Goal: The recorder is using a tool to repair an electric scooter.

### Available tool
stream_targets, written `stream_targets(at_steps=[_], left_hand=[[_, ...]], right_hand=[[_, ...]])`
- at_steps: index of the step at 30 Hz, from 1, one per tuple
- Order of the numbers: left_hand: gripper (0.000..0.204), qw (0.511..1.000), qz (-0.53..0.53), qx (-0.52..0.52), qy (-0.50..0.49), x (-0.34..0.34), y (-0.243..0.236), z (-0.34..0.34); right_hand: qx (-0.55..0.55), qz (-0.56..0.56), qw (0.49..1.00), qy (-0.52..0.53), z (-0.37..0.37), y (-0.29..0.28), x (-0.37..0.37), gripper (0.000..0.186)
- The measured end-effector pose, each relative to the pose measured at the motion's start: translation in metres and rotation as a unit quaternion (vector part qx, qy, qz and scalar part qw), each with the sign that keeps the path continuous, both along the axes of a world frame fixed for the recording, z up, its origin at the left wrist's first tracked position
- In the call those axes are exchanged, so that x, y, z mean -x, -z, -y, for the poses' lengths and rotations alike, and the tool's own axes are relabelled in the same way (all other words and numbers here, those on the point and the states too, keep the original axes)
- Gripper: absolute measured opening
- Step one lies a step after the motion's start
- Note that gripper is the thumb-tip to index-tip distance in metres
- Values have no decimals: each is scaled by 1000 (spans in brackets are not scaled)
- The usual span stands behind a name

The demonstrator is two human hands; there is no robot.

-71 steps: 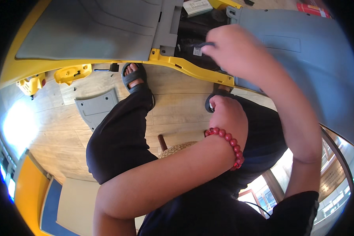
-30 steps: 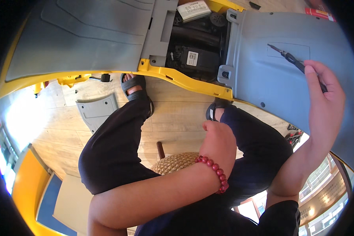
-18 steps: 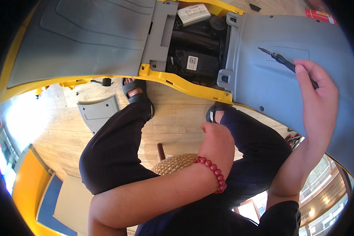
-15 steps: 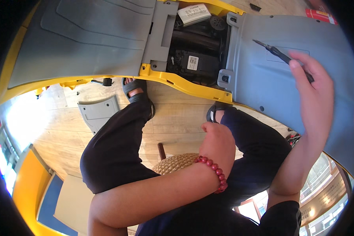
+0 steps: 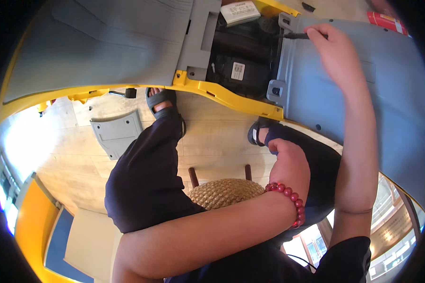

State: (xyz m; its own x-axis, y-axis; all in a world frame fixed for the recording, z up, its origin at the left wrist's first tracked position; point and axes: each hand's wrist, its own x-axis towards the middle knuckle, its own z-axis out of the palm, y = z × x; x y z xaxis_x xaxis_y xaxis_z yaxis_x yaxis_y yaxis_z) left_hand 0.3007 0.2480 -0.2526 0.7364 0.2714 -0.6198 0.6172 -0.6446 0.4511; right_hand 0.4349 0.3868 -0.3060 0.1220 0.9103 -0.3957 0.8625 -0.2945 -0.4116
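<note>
Pale wooden floor (image 5: 212, 141) is showing through the middle of the frame, with a loose grey panel (image 5: 117, 134) lying on it at centre left. Across the top, a yellow trim (image 5: 222, 96) is bordering an opening full of black parts (image 5: 229, 47), and a silver box (image 5: 241, 13) is sitting at its upper end.

At upper right, the right hand (image 5: 334, 49) is holding a black screwdriver (image 5: 298, 36), its fingers closing narrowly around the handle. Half a second ago the tool was slanting over the blue-grey cover (image 5: 344, 108); now it is lying nearly level, farther up the frame, pointing left just below the upper bracket (image 5: 288, 21). That seems to be bringing the work to the edge of the opening. The left hand (image 5: 290, 158) has shifted rightward and is hanging near the right thigh (image 5: 321, 162), so more of the woven stool (image 5: 226, 193) is showing.

The screwdriver's tip is blurring into the dark parts, so whether it is touching anything is unclear. The left fingers are mostly turning out of sight; I cannot tell whether they are gripping something. A red object (image 5: 387, 22) is being cut off at upper right.
</note>
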Motion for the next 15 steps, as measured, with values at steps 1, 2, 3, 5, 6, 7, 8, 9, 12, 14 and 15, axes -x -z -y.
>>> stream_targets(at_steps=[1, 2, 3, 5, 6, 7, 8, 9, 12, 14, 15], left_hand=[[28, 1000, -1, 6, 0, 0, 1, 0], [28, 1000, -9, 7, 0, -1, 1, -1], [29, 1000, -17, 8, 0, -2, 1, -1], [29, 1000, -20, 9, -1, -1, 0, -1], [30, 1000, -24, 8, -3, -1, 0, -1], [30, 1000, -24, 10, -3, 0, 0, 1], [30, 1000, -20, -4, -4, 1, 0, 3], [30, 1000, -15, -19, -5, 2, 0, 5], [31, 999, -28, -30, -12, 1, -1, 5], [31, 1000, -26, -13, -8, 3, -2, 3], [32, 1000, -25, 2, -3, 4, -1, 2]], right_hand=[[-5, 22, 1000, 17, -1, 2, 4, 33], [-13, 47, 998, 35, -4, 4, 6, 33], [-11, 48, 998, 35, -5, 8, 3, 33], [-20, 37, 999, -32, -6, 18, -1, 33], [-18, 37, 999, -32, -5, 21, -2, 33], [-19, 29, 999, -33, -4, 24, -2, 33], [-22, 20, 999, -35, -4, 27, -1, 32], [-21, 19, 999, -36, -4, 30, -1, 32], [-28, 33, 998, -35, -5, 35, -2, 32], [-4, 15, 999, -30, -5, 37, -3, 32], [-3, 14, 999, -31, -5, 38, -1, 32]])
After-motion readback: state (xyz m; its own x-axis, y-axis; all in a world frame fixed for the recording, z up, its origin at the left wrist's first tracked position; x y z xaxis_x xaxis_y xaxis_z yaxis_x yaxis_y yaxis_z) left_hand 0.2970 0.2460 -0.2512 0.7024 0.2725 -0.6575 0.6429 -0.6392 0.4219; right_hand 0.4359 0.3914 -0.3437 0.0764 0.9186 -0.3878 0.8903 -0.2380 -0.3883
